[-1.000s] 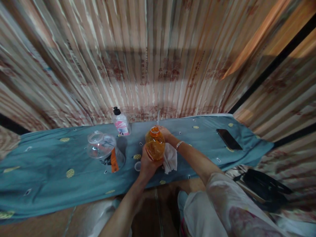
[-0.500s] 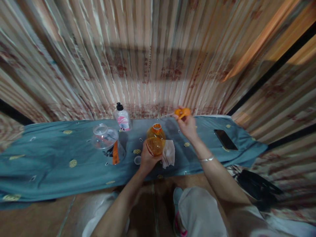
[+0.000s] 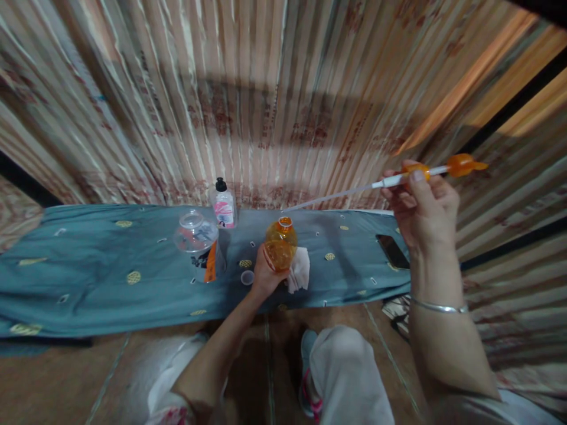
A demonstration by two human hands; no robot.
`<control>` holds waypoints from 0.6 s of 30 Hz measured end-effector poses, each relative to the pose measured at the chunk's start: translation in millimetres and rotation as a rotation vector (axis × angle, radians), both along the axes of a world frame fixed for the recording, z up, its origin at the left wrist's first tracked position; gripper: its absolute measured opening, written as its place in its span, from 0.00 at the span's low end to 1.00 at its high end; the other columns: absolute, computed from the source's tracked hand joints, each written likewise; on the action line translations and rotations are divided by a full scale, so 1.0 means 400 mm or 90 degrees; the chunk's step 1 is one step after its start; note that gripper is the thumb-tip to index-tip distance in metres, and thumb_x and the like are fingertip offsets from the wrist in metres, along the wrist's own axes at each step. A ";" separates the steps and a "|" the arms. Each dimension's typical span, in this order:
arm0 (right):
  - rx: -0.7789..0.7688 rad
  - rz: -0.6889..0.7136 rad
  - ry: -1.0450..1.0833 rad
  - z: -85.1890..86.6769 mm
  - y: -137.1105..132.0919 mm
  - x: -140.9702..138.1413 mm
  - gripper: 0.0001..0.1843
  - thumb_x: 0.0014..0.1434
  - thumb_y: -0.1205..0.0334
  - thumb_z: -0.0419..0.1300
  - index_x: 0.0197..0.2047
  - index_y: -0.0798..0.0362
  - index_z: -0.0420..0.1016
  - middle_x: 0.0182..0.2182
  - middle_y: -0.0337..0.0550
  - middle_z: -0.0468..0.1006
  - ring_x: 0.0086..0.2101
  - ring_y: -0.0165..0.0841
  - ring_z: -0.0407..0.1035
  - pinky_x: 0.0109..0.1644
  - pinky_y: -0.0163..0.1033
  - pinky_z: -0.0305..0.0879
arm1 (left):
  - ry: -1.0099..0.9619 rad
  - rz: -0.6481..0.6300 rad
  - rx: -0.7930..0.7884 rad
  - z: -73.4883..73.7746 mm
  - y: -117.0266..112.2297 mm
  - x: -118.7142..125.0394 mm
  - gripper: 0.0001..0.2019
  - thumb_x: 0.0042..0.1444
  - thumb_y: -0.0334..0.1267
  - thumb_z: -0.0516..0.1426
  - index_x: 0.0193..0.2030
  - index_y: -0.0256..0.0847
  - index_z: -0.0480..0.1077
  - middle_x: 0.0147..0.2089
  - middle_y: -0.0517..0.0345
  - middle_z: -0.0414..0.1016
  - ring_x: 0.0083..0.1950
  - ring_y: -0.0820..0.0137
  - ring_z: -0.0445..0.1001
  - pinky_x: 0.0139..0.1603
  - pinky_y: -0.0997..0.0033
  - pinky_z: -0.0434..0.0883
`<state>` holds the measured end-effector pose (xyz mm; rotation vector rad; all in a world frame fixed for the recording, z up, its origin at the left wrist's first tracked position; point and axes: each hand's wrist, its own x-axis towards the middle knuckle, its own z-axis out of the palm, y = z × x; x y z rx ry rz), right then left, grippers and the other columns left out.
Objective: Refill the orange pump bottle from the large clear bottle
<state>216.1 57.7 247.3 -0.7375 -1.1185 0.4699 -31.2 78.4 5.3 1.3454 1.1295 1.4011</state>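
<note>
My left hand (image 3: 267,273) is wrapped round the lower side of a translucent orange bottle (image 3: 282,245), whose neck is uncovered. Up at the right, my right hand (image 3: 427,206) grips an orange pump dispenser (image 3: 460,165) by its collar. The pump lies sideways in the air, spout to the right, and its long clear tube reaches left to just above the bottle's mouth. Beside the bottle is a crumpled white tissue (image 3: 301,270). A small round clear cap (image 3: 247,277) lies left of my left hand.
A large clear plastic jar (image 3: 198,245) with an orange and black label stands to the left. Behind it is a clear bottle with a black top and pink label (image 3: 224,206). A phone (image 3: 392,251) lies at the right of the blue cloth (image 3: 155,307), before a curtain.
My right hand has moved up and to the right with the pump, and the long tube now shows outside the bottle. My left hand still holds the orange bottle in nearly the same place.
</note>
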 end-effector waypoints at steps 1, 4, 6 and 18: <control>0.000 0.007 -0.035 -0.003 0.000 0.001 0.13 0.58 0.51 0.73 0.44 0.48 0.82 0.30 0.35 0.84 0.29 0.28 0.80 0.39 0.36 0.84 | -0.002 -0.001 0.001 0.000 0.000 0.000 0.41 0.31 0.29 0.72 0.56 0.43 0.64 0.52 0.54 0.75 0.55 0.57 0.76 0.62 0.53 0.70; -0.019 0.043 -0.115 -0.009 0.009 0.002 0.15 0.59 0.50 0.72 0.46 0.46 0.81 0.32 0.36 0.84 0.33 0.31 0.82 0.41 0.39 0.84 | -0.004 -0.002 0.004 -0.001 0.002 0.001 0.40 0.31 0.29 0.72 0.54 0.43 0.65 0.51 0.55 0.75 0.54 0.57 0.76 0.60 0.53 0.71; -0.036 0.066 -0.143 -0.003 0.021 -0.007 0.18 0.58 0.49 0.73 0.48 0.46 0.80 0.35 0.38 0.85 0.37 0.33 0.82 0.43 0.41 0.83 | -0.004 -0.002 0.007 -0.001 0.002 0.001 0.40 0.30 0.29 0.72 0.54 0.43 0.65 0.51 0.55 0.75 0.53 0.57 0.76 0.59 0.54 0.72; 0.045 0.052 -0.179 0.122 -0.006 -0.042 0.12 0.58 0.50 0.74 0.44 0.44 0.85 0.38 0.42 0.85 0.38 0.34 0.79 0.40 0.39 0.79 | 0.005 0.026 0.034 -0.014 0.007 0.008 0.41 0.30 0.29 0.73 0.55 0.41 0.66 0.52 0.51 0.76 0.55 0.56 0.76 0.60 0.53 0.71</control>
